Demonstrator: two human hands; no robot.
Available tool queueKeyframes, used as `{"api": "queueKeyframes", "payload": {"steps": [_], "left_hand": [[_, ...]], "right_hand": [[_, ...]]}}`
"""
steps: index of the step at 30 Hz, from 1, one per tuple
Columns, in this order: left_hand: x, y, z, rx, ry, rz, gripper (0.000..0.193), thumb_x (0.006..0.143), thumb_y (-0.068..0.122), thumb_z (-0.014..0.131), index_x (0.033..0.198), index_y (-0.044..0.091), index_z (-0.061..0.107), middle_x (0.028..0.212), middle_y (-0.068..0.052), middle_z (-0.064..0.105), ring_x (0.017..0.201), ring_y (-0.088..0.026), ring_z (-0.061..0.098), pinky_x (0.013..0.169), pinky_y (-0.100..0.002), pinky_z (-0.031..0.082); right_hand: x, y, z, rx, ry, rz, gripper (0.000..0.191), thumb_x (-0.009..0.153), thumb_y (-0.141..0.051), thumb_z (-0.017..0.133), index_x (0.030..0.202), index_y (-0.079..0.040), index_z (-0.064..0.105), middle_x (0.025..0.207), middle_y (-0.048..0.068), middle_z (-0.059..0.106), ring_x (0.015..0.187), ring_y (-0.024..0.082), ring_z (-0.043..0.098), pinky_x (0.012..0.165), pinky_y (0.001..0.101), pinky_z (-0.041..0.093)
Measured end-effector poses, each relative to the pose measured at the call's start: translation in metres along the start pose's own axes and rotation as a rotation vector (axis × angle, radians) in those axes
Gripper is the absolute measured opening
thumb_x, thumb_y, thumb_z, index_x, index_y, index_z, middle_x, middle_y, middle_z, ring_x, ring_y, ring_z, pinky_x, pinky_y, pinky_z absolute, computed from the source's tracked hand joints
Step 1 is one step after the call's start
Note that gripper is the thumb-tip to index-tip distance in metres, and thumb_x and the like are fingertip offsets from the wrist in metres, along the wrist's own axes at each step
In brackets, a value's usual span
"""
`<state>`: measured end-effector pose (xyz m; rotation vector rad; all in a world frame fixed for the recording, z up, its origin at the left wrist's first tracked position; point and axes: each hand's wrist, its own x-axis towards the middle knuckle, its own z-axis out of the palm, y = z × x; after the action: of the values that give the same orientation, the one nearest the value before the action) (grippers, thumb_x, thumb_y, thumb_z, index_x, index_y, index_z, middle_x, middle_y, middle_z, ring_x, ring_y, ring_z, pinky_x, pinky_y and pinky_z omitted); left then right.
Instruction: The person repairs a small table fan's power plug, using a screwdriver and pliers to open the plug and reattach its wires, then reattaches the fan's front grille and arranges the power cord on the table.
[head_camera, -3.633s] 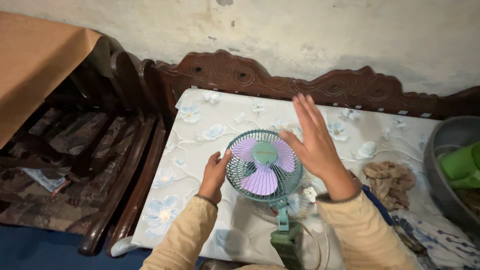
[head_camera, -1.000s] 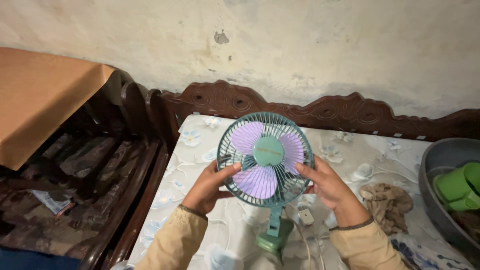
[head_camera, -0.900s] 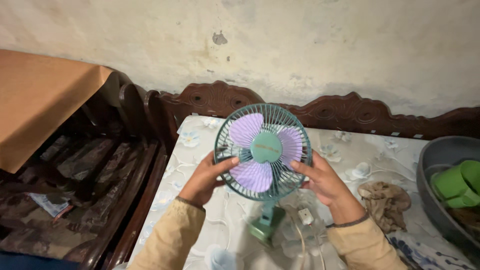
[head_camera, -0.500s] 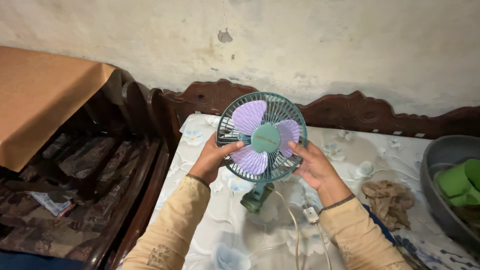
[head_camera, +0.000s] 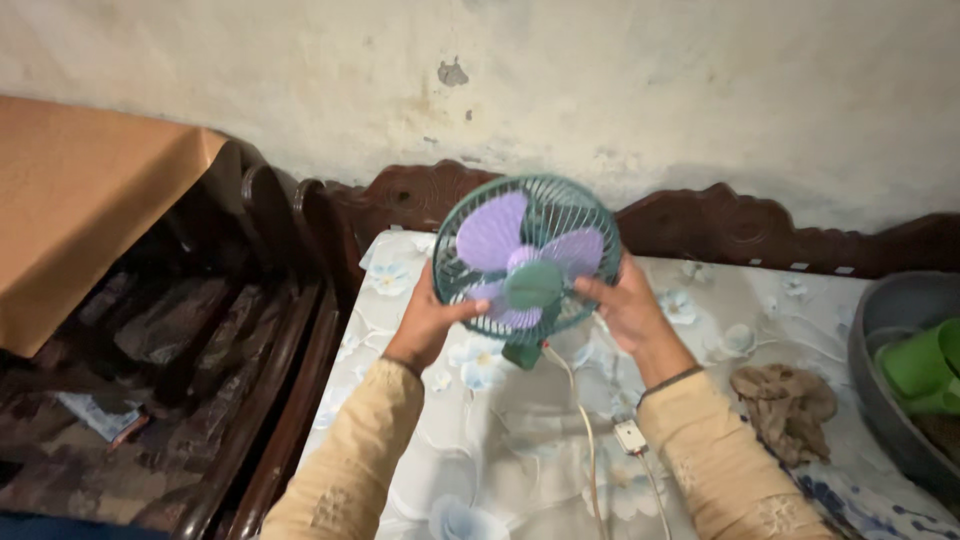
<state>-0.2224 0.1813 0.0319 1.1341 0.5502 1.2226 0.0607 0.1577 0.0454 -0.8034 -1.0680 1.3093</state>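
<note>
A grey round tub (head_camera: 868, 345), cut off at the right edge well right of the fingers, holds green plastic cups (head_camera: 918, 365), while the left hand (head_camera: 428, 322) and right hand (head_camera: 620, 303) clasp the small green-caged, purple-bladed fan (head_camera: 527, 260) between them, hiding its base.

Fan (head_camera: 528, 262) above bed (head_camera: 520, 450), chair (head_camera: 200, 340) left, basin (head_camera: 900, 400) right, headboard (head_camera: 740, 225) behind

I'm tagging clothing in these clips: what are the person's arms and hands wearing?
Both arms are in long tan sleeves of plain fabric, with a faint pale embroidered motif on each forearm. The left hand and right hand are bare, with no gloves. A thin dark band circles the right wrist at the cuff.
</note>
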Motion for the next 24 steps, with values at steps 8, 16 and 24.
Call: {"api": "queueKeyframes", "payload": {"steps": [8,16,24], "left_hand": [[-0.043,-0.01,-0.032,-0.11,-0.026,-0.131,0.102,0.069,0.02,0.089,0.155,0.007,0.035,0.143,-0.006,0.056,0.131,-0.021,0.054,0.108,-0.039,0.047],[-0.079,-0.009,-0.065,-0.009,0.005,-0.208,0.107,0.065,0.031,0.091,0.154,0.002,0.039,0.145,-0.013,0.056,0.134,-0.026,0.053,0.114,-0.04,0.042],[-0.129,-0.004,-0.081,0.065,-0.084,-0.43,0.116,0.051,0.021,0.092,0.153,0.006,0.039,0.144,-0.012,0.056,0.136,-0.026,0.051,0.115,-0.04,0.039]], "right_hand": [[-0.027,0.033,0.005,-0.101,-0.019,-0.029,0.081,0.076,-0.01,0.087,0.145,-0.002,0.046,0.132,0.007,0.062,0.123,0.02,0.059,0.107,0.0373,0.048],[-0.076,0.056,0.029,-0.215,-0.057,-0.061,0.098,0.07,-0.008,0.09,0.151,-0.006,0.035,0.138,0.008,0.055,0.13,0.019,0.054,0.111,0.0368,0.045],[-0.136,0.083,0.042,-0.331,-0.086,0.057,0.112,0.06,-0.004,0.096,0.152,-0.006,0.032,0.141,0.008,0.053,0.131,0.019,0.053,0.11,0.0372,0.046]]}}
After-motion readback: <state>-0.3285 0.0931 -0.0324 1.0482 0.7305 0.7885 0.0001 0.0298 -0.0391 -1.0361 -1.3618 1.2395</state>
